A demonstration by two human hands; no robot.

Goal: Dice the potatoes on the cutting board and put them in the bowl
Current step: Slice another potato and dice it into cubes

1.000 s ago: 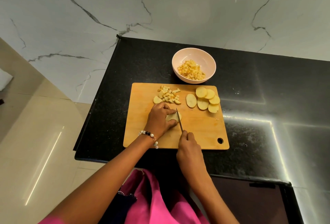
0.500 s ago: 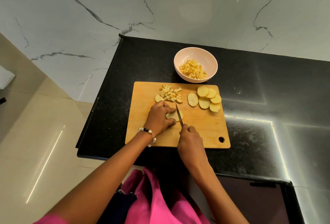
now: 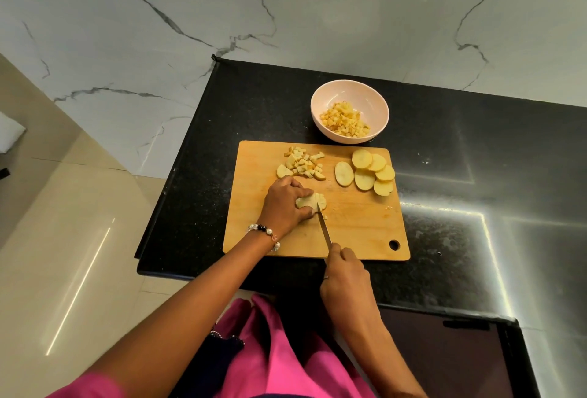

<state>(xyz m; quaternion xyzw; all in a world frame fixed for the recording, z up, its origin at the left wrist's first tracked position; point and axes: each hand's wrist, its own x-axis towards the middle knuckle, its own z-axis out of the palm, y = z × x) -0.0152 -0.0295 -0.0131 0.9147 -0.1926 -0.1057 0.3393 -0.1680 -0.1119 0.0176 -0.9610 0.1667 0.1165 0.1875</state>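
Looking down from the head camera, a wooden cutting board (image 3: 355, 223) lies on a black speckled countertop (image 3: 476, 175) against a marble wall (image 3: 286, 10). The left hand (image 3: 286, 204) curls its fingers over a partly cut potato slice (image 3: 313, 200) near the middle of the board, pinning it down. The right hand (image 3: 344, 273) sits at the board's near edge, fingers wrapped tight round the handle of a small knife (image 3: 324, 226); the blade runs up and left, and its tip meets the slice just beside the left fingertips. A heap of diced potato (image 3: 303, 162) lies on the far left part of the board, just beyond the left hand. Five uncut potato rounds (image 3: 368, 172) overlap one another on the far right part. Beyond the board's far edge stands a pale pink bowl (image 3: 320, 96), holding more potato cubes (image 3: 344, 119). A beaded bracelet (image 3: 263, 231) circles the left wrist, and pink clothing (image 3: 270, 356) fills the bottom of the view.
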